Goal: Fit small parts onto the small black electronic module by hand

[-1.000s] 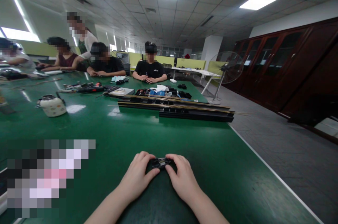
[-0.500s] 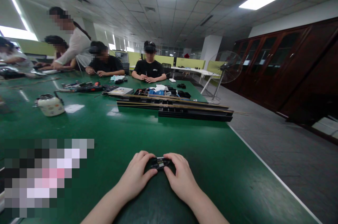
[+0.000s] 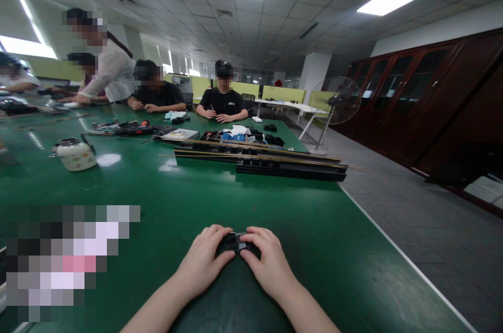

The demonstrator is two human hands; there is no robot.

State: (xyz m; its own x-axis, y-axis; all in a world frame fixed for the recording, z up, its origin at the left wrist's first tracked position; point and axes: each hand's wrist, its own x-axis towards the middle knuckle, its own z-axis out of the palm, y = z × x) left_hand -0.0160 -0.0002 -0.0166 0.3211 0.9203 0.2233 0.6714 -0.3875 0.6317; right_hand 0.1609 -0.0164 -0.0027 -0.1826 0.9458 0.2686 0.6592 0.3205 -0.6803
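Note:
A small black device (image 3: 236,243) with pale, circuit-like parts in its middle lies low over the near part of the green table (image 3: 165,207). My left hand (image 3: 206,257) grips its left end, thumb at the near side and fingers at the far side. From the other end my right hand (image 3: 271,259) closes on it too, its fingers reaching over the middle. Much of the device is covered by my fingers, so its exact kind cannot be made out.
Long black rails (image 3: 291,168) with thin brass-coloured rods lie across the table ahead. A cream jar (image 3: 75,155) stands to the left, near tools (image 3: 126,129). A pixelated patch covers something at the lower left. Several people sit or stand around the far side.
My right fingers have shifted left over the device and now cover more of its middle. My left hand has hardly moved. The standing person at the far left leans slightly further left.

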